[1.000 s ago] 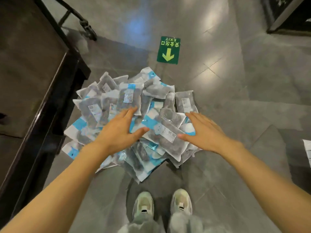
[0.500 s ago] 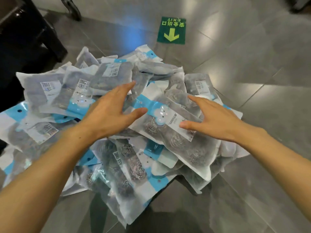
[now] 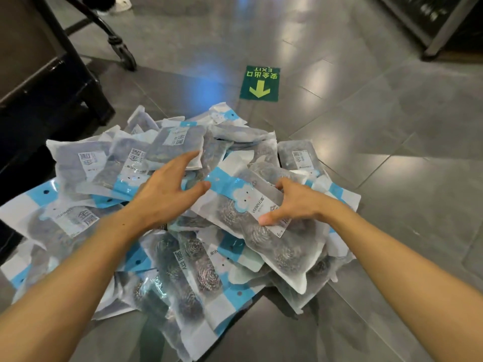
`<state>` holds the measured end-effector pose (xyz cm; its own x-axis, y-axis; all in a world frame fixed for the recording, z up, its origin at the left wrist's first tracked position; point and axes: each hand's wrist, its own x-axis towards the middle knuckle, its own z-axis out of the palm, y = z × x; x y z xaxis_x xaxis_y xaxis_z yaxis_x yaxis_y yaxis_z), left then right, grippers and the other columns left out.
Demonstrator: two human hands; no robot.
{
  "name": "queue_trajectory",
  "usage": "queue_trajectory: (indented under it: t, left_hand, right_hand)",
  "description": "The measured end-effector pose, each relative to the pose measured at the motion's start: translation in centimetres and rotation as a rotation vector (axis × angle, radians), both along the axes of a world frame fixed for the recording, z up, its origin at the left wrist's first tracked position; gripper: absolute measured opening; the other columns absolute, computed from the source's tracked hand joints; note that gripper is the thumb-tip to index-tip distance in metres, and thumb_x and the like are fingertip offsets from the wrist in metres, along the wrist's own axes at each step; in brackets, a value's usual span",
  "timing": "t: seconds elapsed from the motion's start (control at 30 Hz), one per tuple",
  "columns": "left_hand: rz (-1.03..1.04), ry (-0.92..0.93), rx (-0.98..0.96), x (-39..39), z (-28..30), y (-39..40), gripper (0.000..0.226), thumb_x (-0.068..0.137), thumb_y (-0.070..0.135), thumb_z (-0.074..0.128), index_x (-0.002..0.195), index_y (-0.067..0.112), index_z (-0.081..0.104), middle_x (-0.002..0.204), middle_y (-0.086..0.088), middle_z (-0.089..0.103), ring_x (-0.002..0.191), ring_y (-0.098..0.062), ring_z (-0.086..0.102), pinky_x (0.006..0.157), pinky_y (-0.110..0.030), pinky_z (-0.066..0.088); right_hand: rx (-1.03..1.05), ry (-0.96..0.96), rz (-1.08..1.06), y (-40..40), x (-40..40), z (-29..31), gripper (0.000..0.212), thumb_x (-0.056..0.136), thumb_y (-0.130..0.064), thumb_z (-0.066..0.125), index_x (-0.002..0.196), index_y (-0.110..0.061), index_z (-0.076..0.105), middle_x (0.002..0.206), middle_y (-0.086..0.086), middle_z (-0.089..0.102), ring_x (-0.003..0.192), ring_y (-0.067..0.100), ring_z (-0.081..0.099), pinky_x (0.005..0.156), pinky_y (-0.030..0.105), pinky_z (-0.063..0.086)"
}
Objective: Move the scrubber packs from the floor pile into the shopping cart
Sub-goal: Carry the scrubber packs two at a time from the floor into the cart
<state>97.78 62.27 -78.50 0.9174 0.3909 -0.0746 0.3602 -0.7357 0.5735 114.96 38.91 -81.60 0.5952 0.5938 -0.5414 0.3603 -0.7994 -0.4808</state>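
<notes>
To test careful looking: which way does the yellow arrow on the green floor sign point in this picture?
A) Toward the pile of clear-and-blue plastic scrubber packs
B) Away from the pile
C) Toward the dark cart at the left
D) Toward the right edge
A: the yellow arrow on the green floor sign points down the picture, at the pile of clear-and-blue plastic scrubber packs just below it.

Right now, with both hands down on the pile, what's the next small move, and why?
Probably close the left hand on the blue end of the top pack, then lift. The right hand already pinches that pack at its label, thumb on top and fingers curled over the far edge, while the left is open with its thumb just at the blue band. The pack lies uppermost on the pile.
</notes>
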Motion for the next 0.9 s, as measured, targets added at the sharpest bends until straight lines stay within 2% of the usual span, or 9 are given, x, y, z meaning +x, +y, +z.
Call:
queue_trajectory:
  t: [0.07, 0.13, 0.23, 0.37, 0.47, 0.57, 0.7, 0.83, 0.9]
  left_hand:
    - [0.007, -0.012, -0.025, -0.2, -0.1, 0.1, 0.072, 0.096, 0.054, 0.063, 0.158, 0.034, 0.033, 0.158, 0.003, 0.045, 0.143, -0.020, 0.045, 0.115, -0.043, 0.039]
    - [0.045, -0.054, -0.066, -0.4, -0.1, 0.1, 0.066, 0.097, 0.047, 0.064, 0.155, 0.033, 0.037, 0.153, 0.006, 0.050, 0.138, -0.017, 0.049, 0.112, -0.039, 0.040]
    - [0.126, -0.163, -0.162, -0.2, -0.6, 0.0, 0.055, 0.098, 0.042, 0.065, 0.148, 0.030, 0.048, 0.139, 0.007, 0.061, 0.124, -0.012, 0.060, 0.106, -0.039, 0.048]
    - [0.183, -0.212, -0.264, 1.5, -1.3, -0.9, 0.041, 0.100, 0.035, 0.065, 0.139, 0.026, 0.058, 0.124, 0.008, 0.068, 0.112, -0.009, 0.064, 0.099, -0.031, 0.050]
    - [0.123, -0.158, -0.345, 3.6, -1.4, -2.3, 0.036, 0.103, 0.031, 0.060, 0.138, 0.024, 0.058, 0.118, 0.006, 0.067, 0.105, -0.007, 0.063, 0.087, -0.020, 0.048]
    - [0.056, -0.104, -0.418, 6.6, -1.7, -4.1, 0.038, 0.104, 0.025, 0.059, 0.141, 0.017, 0.055, 0.112, 0.002, 0.066, 0.093, -0.008, 0.063, 0.085, -0.029, 0.054]
    - [0.027, 0.048, -0.483, 10.4, -2.5, -7.0, 0.047, 0.102, 0.029, 0.062, 0.145, 0.015, 0.050, 0.130, -0.007, 0.064, 0.109, -0.019, 0.064, 0.096, -0.033, 0.049]
    - [-0.023, 0.219, -0.336, 12.4, -3.3, -9.7, 0.055, 0.100, 0.033, 0.065, 0.147, 0.011, 0.047, 0.137, -0.008, 0.060, 0.119, -0.027, 0.059, 0.093, -0.028, 0.043]
    - [-0.023, 0.262, -0.260, 12.9, -3.8, -10.4, 0.047, 0.097, 0.036, 0.069, 0.135, 0.014, 0.052, 0.128, -0.003, 0.059, 0.111, -0.024, 0.056, 0.086, -0.026, 0.039]
  right_hand:
    - [0.016, 0.049, -0.022, 0.0, -0.2, 0.1, 0.078, 0.061, -0.054, 0.095, 0.121, -0.018, 0.062, 0.118, -0.003, 0.070, 0.112, 0.020, 0.066, 0.101, 0.039, 0.053]
    - [0.055, 0.096, -0.083, -0.3, -0.4, 0.1, 0.073, 0.059, -0.053, 0.097, 0.116, -0.017, 0.068, 0.112, -0.002, 0.074, 0.107, 0.019, 0.069, 0.100, 0.040, 0.055]
    - [0.235, 0.207, -0.214, -1.9, -0.5, -0.1, 0.061, 0.062, -0.039, 0.099, 0.115, -0.023, 0.072, 0.108, -0.006, 0.079, 0.104, 0.015, 0.073, 0.100, 0.039, 0.056]
    - [0.569, 0.421, -0.512, -5.1, -0.9, 0.6, 0.046, 0.075, -0.016, 0.089, 0.117, -0.016, 0.072, 0.102, 0.001, 0.081, 0.092, 0.018, 0.078, 0.078, 0.029, 0.062]
    - [0.805, 0.559, -0.753, -7.0, -1.1, 1.1, 0.054, 0.066, -0.020, 0.085, 0.116, -0.007, 0.072, 0.094, 0.008, 0.081, 0.080, 0.017, 0.078, 0.066, 0.028, 0.063]
    - [0.957, 0.674, -0.928, -8.4, -0.8, 1.2, 0.074, 0.041, -0.029, 0.101, 0.108, -0.008, 0.075, 0.095, 0.011, 0.081, 0.078, 0.019, 0.079, 0.062, 0.032, 0.063]
    - [1.044, 0.698, -1.028, -10.4, -0.6, 2.1, 0.043, 0.065, -0.022, 0.080, 0.105, -0.009, 0.072, 0.087, 0.008, 0.080, 0.072, 0.018, 0.078, 0.058, 0.033, 0.063]
    - [1.082, 0.670, -1.072, -12.6, -0.4, 2.2, 0.037, 0.071, -0.021, 0.074, 0.106, -0.011, 0.072, 0.088, 0.007, 0.080, 0.074, 0.018, 0.078, 0.064, 0.035, 0.065]
    - [1.086, 0.659, -1.101, -13.4, -0.4, 2.1, 0.039, 0.072, -0.021, 0.074, 0.110, -0.011, 0.072, 0.091, 0.007, 0.080, 0.077, 0.019, 0.078, 0.067, 0.037, 0.066]
